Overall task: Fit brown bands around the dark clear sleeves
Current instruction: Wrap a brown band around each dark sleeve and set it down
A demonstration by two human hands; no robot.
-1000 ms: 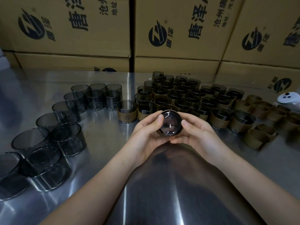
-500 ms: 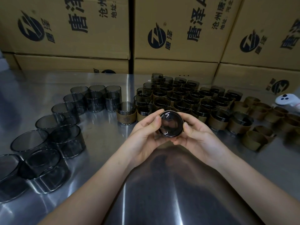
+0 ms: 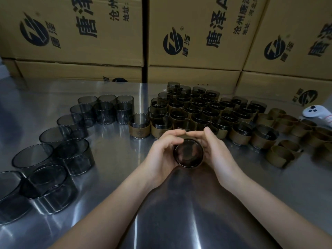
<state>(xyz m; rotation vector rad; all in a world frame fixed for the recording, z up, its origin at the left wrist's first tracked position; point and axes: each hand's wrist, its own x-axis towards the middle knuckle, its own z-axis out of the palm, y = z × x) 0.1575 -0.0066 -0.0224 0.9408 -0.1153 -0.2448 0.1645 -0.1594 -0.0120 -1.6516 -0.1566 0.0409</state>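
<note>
Printed cardboard boxes (image 3: pixel 89 42) wall the far edge of a steel table (image 3: pixel 161 221). A packed cluster of banded sleeves (image 3: pixel 206 112) stands at centre back, bare dark sleeves (image 3: pixel 73 155) curve along the left, and loose brown bands (image 3: pixel 280 155) lie at the right. The left hand (image 3: pixel 159 159) and right hand (image 3: pixel 219 155) curl their fingers around one sleeve (image 3: pixel 188 154), held just above the table with its mouth toward the camera. I cannot tell whether it wears a band.

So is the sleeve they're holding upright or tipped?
Tipped: the sleeve shows a full round mouth toward the camera.
</note>
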